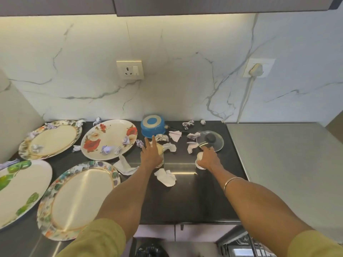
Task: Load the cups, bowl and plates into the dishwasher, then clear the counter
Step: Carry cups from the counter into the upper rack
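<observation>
Head view: the left hand (150, 156) reaches over a cream cup (160, 152) standing on the dark counter (194, 197), fingers straight and spread, not curled round it. The right hand (208, 158) grips a small white cup (200, 160), just beside a glass lid (210, 140). Crumpled tissues (166, 177) lie scattered around both hands. Behind the left hand sits an upturned blue pot (153, 126). To the left lie four oval plates: a rose plate (109, 139), two leaf-bordered plates (79, 199), and a green-apple plate (20, 190) at the edge.
</observation>
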### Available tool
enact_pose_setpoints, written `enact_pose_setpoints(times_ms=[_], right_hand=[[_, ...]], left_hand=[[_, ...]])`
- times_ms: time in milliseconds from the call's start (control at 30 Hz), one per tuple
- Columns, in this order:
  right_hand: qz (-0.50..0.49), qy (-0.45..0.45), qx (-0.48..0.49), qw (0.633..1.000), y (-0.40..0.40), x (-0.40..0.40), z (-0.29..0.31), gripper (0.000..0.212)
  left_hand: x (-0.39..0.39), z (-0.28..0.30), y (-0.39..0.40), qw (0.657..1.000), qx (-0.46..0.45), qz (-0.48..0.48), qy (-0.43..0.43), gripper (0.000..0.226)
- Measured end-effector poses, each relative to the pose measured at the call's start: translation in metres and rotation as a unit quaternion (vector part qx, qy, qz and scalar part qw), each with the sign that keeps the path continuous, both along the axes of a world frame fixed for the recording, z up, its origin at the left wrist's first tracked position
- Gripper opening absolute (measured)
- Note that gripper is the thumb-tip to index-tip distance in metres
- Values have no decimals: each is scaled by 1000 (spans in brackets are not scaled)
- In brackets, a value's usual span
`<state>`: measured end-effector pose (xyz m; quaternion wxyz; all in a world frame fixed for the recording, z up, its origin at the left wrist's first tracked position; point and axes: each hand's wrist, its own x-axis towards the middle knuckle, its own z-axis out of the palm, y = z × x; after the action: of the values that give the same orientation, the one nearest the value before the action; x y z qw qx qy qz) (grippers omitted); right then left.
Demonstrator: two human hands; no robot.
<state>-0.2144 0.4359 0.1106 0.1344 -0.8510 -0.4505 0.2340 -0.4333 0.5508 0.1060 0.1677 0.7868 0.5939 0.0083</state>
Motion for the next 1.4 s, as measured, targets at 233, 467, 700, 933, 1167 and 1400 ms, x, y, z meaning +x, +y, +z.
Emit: enact_pose_setpoints(times_ms=[233,467,700,933,1167,1400], right_hand=[[62,14,-30,998,14,21,-15,51],[81,20,-58,995,20,33,-18,66],[108,13,-32,994,13,34,-13,66],[101,22,5,995,-10,44,1,59],[39,7,35,999,-63,56,16,59],[-46,-2,41,998,-126,48,27,59]], left_hand=[[23,-10,4,997,-7,71,21,79],[27,-14,2,996,21,80,41,81],[31,-8,-18,998,51,38,23,85],[53,4,-48,997,77,6,3,81],[81,26,-77,992,106,-67,-10,82],[98,32,-124,986,90,-138,-18,84]])
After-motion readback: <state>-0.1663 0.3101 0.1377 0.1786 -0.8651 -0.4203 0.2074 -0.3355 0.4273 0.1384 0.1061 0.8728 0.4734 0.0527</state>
